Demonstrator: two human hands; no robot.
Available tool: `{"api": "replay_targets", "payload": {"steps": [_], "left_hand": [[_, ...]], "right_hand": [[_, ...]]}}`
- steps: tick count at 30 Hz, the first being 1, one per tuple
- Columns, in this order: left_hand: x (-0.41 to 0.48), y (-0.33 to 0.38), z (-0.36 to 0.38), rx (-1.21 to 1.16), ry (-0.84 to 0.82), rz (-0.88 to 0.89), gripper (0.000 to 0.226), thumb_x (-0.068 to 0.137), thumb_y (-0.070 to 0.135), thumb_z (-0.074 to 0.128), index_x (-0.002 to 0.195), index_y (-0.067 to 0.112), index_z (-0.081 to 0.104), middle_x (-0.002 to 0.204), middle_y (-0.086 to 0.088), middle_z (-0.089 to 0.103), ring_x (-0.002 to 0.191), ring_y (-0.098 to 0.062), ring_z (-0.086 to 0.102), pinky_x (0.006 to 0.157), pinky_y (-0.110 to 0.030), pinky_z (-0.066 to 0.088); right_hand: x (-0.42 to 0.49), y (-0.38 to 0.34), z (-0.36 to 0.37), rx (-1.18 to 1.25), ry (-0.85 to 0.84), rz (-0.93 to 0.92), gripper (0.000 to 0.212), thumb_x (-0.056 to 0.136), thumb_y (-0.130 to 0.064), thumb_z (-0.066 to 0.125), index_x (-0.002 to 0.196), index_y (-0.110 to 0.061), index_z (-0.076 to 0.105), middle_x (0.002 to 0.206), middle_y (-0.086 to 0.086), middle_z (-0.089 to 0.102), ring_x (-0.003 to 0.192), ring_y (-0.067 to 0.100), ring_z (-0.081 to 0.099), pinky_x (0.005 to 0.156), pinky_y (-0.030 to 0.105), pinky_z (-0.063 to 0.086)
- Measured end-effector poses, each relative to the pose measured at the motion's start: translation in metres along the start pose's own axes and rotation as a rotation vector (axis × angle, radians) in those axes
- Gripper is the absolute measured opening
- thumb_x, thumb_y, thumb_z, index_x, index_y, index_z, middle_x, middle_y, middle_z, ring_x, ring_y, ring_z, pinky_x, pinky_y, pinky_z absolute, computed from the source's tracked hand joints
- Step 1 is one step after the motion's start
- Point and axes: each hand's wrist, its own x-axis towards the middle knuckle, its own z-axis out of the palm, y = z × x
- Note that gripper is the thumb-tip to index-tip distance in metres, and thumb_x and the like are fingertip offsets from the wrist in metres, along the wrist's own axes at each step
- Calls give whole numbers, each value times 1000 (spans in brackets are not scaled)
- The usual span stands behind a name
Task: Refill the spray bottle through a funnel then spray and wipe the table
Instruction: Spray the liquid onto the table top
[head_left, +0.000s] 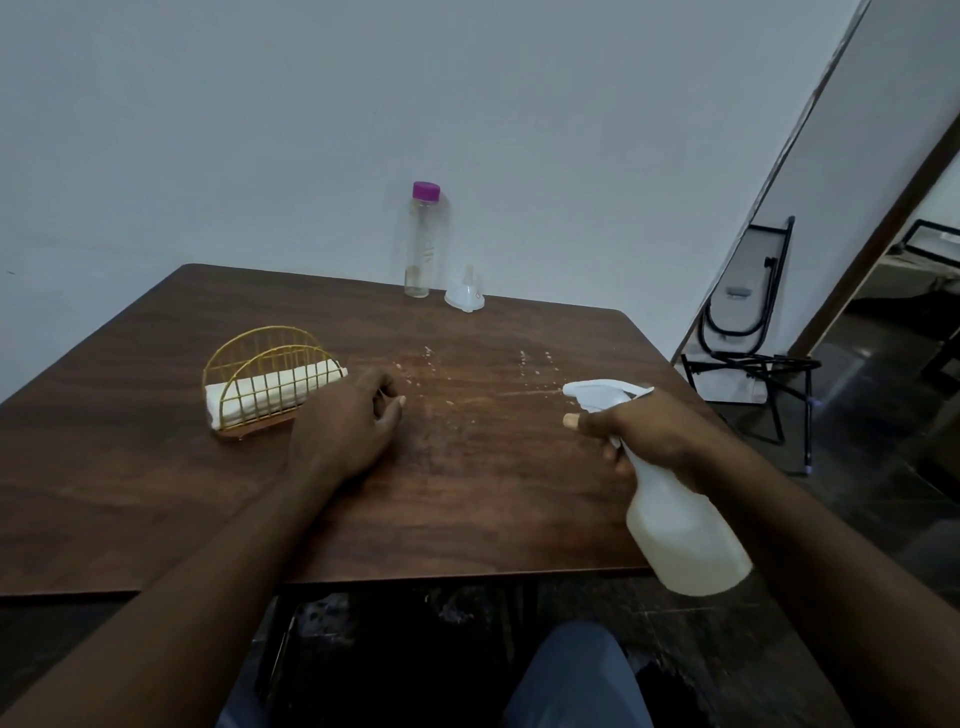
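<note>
Nearest of all is a blue-trousered knee (576, 675) below the table edge. Just above it, the right hand (639, 431) grips the neck of the white spray bottle (680, 530), one finger stretched out under the nozzle, which points across the wooden table (156, 493). The left hand (353, 415) rests on the wood with fingers loosely curled, holding nothing. Droplets (431, 358) speckle the surface just beyond and between both hands, so I judge the refill done and the spraying under way; the wiping is left. For that, a folded white cloth (275, 387) sits in a gold wire holder (260, 364) just left of the left hand. Well beyond both hands, by the wall, a nearly empty clear bottle with a purple cap (422, 244) stands with the funnel (465, 293) set down beside it, apparently out of the wiping path. Far right of the right hand leans a folded chair (748, 312).
</note>
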Motion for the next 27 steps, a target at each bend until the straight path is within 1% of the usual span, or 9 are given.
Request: {"api": "replay_targets", "payload": {"steps": [2, 5, 10, 15, 17, 19, 22, 24, 27], "left_hand": [[0, 1, 0, 15, -5, 4, 14, 90, 46, 66, 94, 34, 61, 70, 17, 54, 66, -10, 56, 58, -28, 46], [-1, 3, -1, 28, -16, 12, 14, 91, 45, 66, 96, 34, 61, 72, 17, 54, 66, -10, 55, 57, -28, 44], [-2, 7, -3, 46, -35, 35, 14, 92, 45, 64, 96, 33, 60, 76, 11, 61, 68, -14, 58, 59, -30, 48], [-2, 8, -5, 38, -39, 40, 13, 92, 43, 65, 96, 32, 60, 76, 11, 62, 69, -17, 60, 60, -33, 50], [-2, 8, -5, 40, -35, 43, 13, 92, 42, 65, 97, 32, 60, 76, 11, 61, 69, -17, 60, 60, -32, 49], [-2, 8, -5, 44, -31, 44, 13, 92, 42, 65, 97, 31, 61, 75, 11, 60, 69, -17, 59, 59, -31, 47], [-2, 8, -5, 46, -29, 44, 15, 92, 43, 65, 98, 30, 61, 77, 9, 64, 70, -18, 61, 60, -32, 49], [-2, 9, -6, 46, -32, 44, 15, 92, 44, 64, 99, 30, 61, 79, 8, 65, 71, -19, 61, 61, -33, 51], [-3, 11, -7, 47, -37, 41, 16, 92, 44, 64, 100, 30, 61, 80, 7, 66, 72, -19, 62, 62, -34, 52]], "right_hand": [[-4, 5, -7, 49, 52, 11, 15, 87, -30, 85, 81, -43, 79, 64, 4, 70, 50, 12, 63, 46, 24, 50], [-13, 12, -21, 67, 72, 24, 23, 91, -27, 81, 110, -33, 72, 78, 9, 77, 66, 16, 72, 51, 28, 53], [-18, 30, -41, 14, 198, 62, 30, 93, -24, 79, 119, -35, 69, 54, -2, 62, 48, 11, 59, 45, 24, 50], [-19, 45, -59, 69, 392, 120, 40, 89, -30, 83, 124, -17, 70, 86, 10, 79, 74, 24, 77, 52, 31, 54], [-16, 48, -61, 84, 412, 134, 41, 89, -29, 83, 124, -14, 70, 84, 11, 78, 73, 25, 76, 55, 33, 55], [-12, 48, -57, 77, 401, 143, 37, 89, -30, 82, 120, -14, 70, 72, 11, 73, 60, 22, 68, 57, 34, 55], [-6, 40, -45, 101, 327, 95, 35, 90, -28, 82, 124, -31, 70, 60, 4, 67, 52, 17, 64, 53, 30, 53], [-5, 29, -36, 131, 238, 46, 38, 91, -24, 80, 126, -36, 71, 67, -2, 72, 62, 15, 72, 49, 27, 52], [-1, 10, -21, 182, 132, 14, 37, 94, -18, 77, 129, -28, 71, 74, -5, 77, 74, 18, 75, 50, 27, 53]]}}
